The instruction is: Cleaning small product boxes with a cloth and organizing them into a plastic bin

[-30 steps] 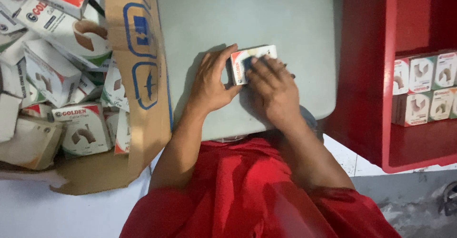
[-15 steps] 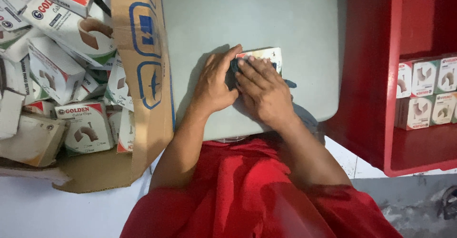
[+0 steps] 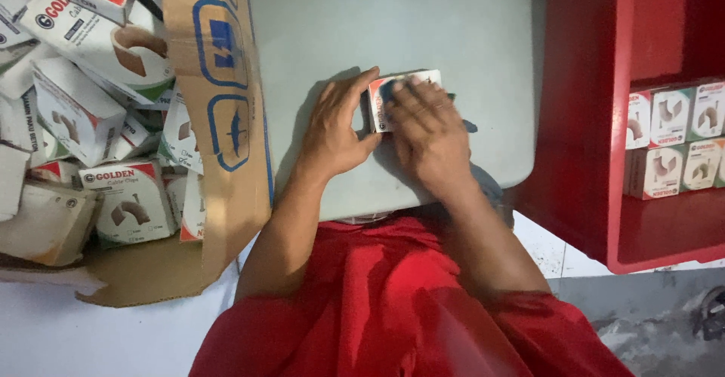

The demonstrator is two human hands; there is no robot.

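White-and-red small box [image 3: 393,90], grey table [image 3: 393,22], red shelf [image 3: 581,120].

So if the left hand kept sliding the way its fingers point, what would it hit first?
Little stands between: the left hand points right, its fingers already against the small box on the grey surface.

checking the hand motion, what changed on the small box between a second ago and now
The right hand slid up over the small box, so its palm and fingers now cover most of the top that showed a second ago. The left hand stayed at the box's left end, thumb against it. The box stayed on the grey table; the carton of boxes and red shelf are unchanged.
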